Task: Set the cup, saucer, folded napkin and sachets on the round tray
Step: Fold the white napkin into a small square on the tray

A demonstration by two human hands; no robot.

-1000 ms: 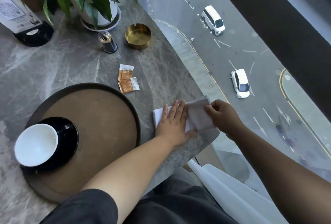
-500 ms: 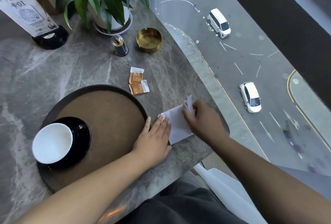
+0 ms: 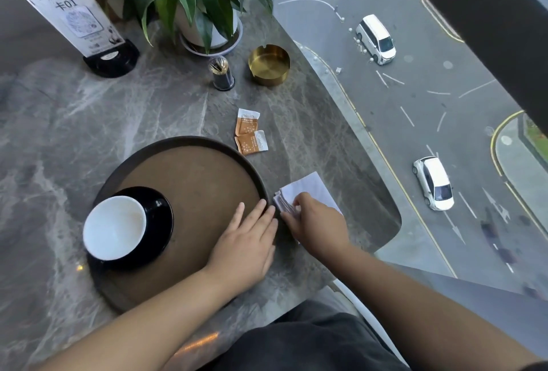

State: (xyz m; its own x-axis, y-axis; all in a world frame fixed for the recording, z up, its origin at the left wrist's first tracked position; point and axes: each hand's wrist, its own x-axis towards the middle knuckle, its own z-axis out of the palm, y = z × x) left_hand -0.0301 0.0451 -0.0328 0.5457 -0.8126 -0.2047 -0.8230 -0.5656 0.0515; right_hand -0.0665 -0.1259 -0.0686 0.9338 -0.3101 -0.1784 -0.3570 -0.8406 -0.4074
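Observation:
A round brown tray [image 3: 195, 181] with a dark rim lies on the marble table. On its left side a white cup [image 3: 114, 227] sits on a black saucer [image 3: 160, 216]. A folded white napkin [image 3: 308, 189] lies on the table just right of the tray's rim. My right hand [image 3: 317, 224] pinches the napkin's near folded edge. My left hand [image 3: 246, 244] rests flat with fingers apart over the tray's right rim, touching nothing else. Two orange and white sachets [image 3: 249, 135] lie on the table just beyond the tray.
At the back stand a gold ashtray [image 3: 268, 63], a toothpick holder [image 3: 222, 72], a potted plant [image 3: 204, 0] and a table sign [image 3: 74, 14]. The table edge [image 3: 385, 207] curves close on the right by a window over a street.
My left hand came off the napkin and slid left onto the tray's rim. My right hand folded the napkin over and now grips its near edge beside the tray.

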